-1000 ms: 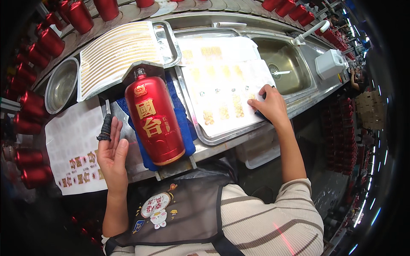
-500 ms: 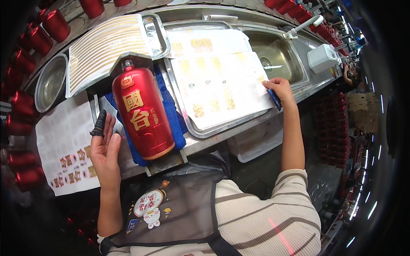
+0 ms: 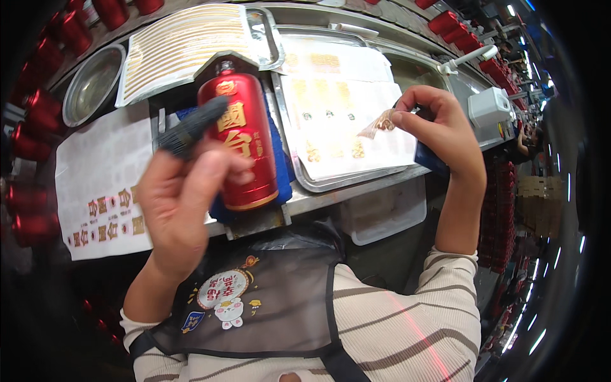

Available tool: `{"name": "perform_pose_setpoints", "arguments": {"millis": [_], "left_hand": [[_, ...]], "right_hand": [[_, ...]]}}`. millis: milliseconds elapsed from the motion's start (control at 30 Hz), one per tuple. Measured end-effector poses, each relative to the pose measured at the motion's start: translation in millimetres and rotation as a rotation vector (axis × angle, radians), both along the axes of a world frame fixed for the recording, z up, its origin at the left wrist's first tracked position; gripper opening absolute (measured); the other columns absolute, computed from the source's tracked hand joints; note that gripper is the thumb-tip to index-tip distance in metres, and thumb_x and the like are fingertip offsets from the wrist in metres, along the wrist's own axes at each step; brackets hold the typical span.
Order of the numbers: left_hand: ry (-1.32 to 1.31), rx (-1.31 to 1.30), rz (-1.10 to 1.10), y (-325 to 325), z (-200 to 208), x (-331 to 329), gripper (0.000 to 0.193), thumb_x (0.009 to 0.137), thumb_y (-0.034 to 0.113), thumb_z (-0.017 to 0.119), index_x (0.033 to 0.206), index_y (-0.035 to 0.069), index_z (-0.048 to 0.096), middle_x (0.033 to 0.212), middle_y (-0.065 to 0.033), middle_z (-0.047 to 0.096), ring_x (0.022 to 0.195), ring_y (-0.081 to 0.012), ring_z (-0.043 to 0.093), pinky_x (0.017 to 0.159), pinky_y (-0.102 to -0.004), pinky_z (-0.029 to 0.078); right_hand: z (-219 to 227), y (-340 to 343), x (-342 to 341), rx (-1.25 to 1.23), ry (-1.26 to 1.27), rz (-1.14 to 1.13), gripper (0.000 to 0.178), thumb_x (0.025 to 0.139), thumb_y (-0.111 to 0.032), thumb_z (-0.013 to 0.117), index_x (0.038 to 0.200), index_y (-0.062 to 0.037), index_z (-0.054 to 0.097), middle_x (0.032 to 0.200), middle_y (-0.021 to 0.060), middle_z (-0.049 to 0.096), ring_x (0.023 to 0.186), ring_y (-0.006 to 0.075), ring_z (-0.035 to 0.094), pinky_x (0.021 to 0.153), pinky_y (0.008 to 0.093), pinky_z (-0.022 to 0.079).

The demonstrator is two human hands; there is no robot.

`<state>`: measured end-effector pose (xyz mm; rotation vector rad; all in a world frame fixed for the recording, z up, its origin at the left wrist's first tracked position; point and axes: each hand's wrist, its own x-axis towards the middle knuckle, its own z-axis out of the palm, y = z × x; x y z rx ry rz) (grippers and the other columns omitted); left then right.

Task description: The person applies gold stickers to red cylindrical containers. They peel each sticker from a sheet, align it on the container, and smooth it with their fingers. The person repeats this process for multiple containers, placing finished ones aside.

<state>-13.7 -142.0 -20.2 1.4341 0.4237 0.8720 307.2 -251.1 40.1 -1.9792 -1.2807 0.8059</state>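
Note:
A red bottle (image 3: 245, 146) with gold characters lies on a blue cradle (image 3: 280, 167) at the bench edge. My left hand (image 3: 181, 204) is raised in front of it, a dark finger cover (image 3: 191, 126) on its index finger, holding nothing. My right hand (image 3: 439, 130) is lifted above a metal tray (image 3: 305, 184) and pinches a small gold sticker (image 3: 380, 122) between thumb and fingers. A white sheet of gold stickers (image 3: 344, 127) lies in that tray.
Another sticker sheet (image 3: 98, 184) lies at the left on the bench. A tray of striped gold labels (image 3: 181, 44) and a round metal bowl (image 3: 92, 83) sit behind. Red bottles (image 3: 35, 127) line the left side. A white box (image 3: 490, 105) stands at right.
My right hand has lifted off the tray sheet with a gold sticker pinched in its fingers. My left hand has risen from the bench toward the bottle.

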Motion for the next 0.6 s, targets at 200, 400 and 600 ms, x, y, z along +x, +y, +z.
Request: {"name": "perform_pose_setpoints", "arguments": {"millis": [200,400,600], "left_hand": [[0.011,-0.024,-0.190,-11.0,9.4,58.7,0.029,0.100,0.022,0.059,0.113,-0.005,0.055,0.091,-0.0128,0.064,0.083,-0.0154,0.061,0.075,-0.0291,0.048],[0.340,0.054,-0.153,-26.8,11.9,-3.8,0.020,0.091,0.009,0.067,0.101,-0.006,0.058,0.080,-0.0083,0.065,0.072,-0.0117,0.062,0.066,-0.0272,0.050],[0.344,-0.321,0.123,-15.9,-15.3,-51.0,0.036,0.087,-0.001,0.070,0.123,-0.003,0.063,0.089,-0.0038,0.070,0.079,-0.0075,0.064,0.075,-0.0234,0.053]], "right_hand": [[64.8,-1.7,-75.3,-0.012,0.122,0.172,0.025,0.068,-0.018,0.076,0.069,-0.0020,0.057,0.069,-0.0039,0.052,0.061,0.0026,0.041,0.053,0.0212,0.026],[21.9,-21.0,-71.4,0.003,0.295,0.174,0.011,0.075,-0.008,0.074,0.077,-0.0010,0.065,0.071,-0.0044,0.059,0.058,0.0004,0.042,0.052,0.0185,0.028],[-52.3,-1.8,-105.1,-0.055,0.489,0.097,0.013,0.083,-0.009,0.073,0.081,-0.0011,0.064,0.078,-0.0014,0.061,0.072,0.0040,0.053,0.064,0.0187,0.040]]}}
